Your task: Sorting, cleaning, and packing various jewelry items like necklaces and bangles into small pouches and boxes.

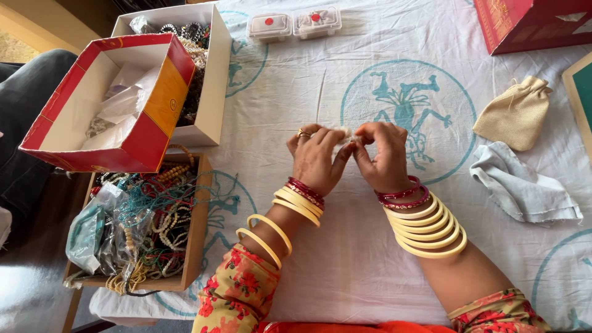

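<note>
My left hand (314,157) and my right hand (385,157) meet at the middle of the white cloth with teal prints (345,74). Between their fingertips they pinch a small whitish item (346,132); what it is cannot be made out. A gold ring sits on a finger of my left hand. Both forearms carry several cream bangles (425,228) and thin red ones near the wrists. The sleeves are floral, yellow and red.
At the left stand a red and orange cardboard box (154,111), a white box of dark jewellery (216,74) and a wooden tray of beaded necklaces (197,234). Two small clear cases (293,24) lie at the back. A beige pouch (515,114), a grey cloth (524,188) and a red box (530,21) are at the right.
</note>
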